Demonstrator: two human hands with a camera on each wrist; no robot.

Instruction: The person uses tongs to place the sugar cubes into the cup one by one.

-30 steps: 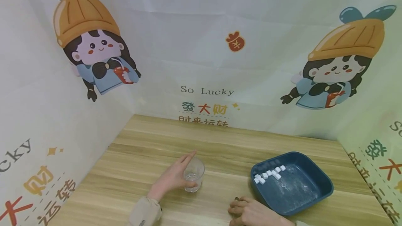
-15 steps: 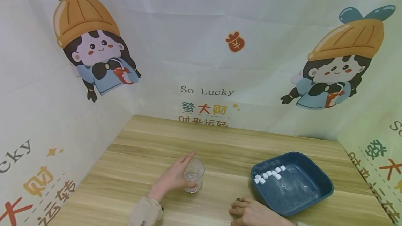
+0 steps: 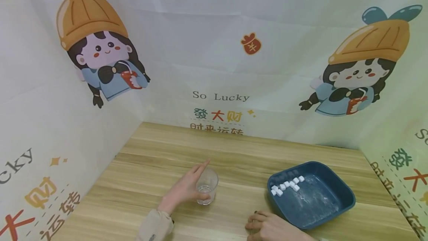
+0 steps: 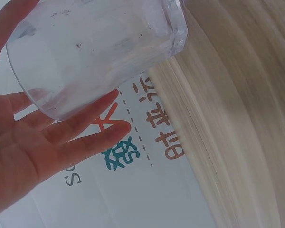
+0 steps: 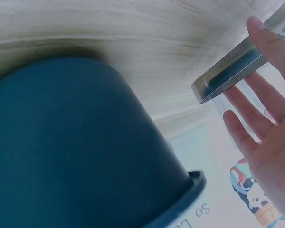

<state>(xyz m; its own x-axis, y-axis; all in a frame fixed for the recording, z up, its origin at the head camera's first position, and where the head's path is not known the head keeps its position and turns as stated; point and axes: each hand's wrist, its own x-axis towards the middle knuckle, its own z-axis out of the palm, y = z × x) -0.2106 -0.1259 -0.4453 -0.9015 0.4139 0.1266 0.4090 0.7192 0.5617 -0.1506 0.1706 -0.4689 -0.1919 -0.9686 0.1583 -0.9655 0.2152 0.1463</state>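
Left of the tub (image 3: 317,203), your left hand (image 3: 183,189) cups the glass (image 4: 95,52) wide-fingered; brace it gently while your right hand (image 3: 269,228) pinches the metal tool (image 5: 230,71).

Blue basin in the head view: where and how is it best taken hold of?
Probably by the right-hand edge of the blue basin, coming from the right, fingers hooked under its lip: where the right wrist view shows that lip, it stands out from the wall. The white cubes lie in the left part, away from that edge, and the right hand is beside the near-left wall.
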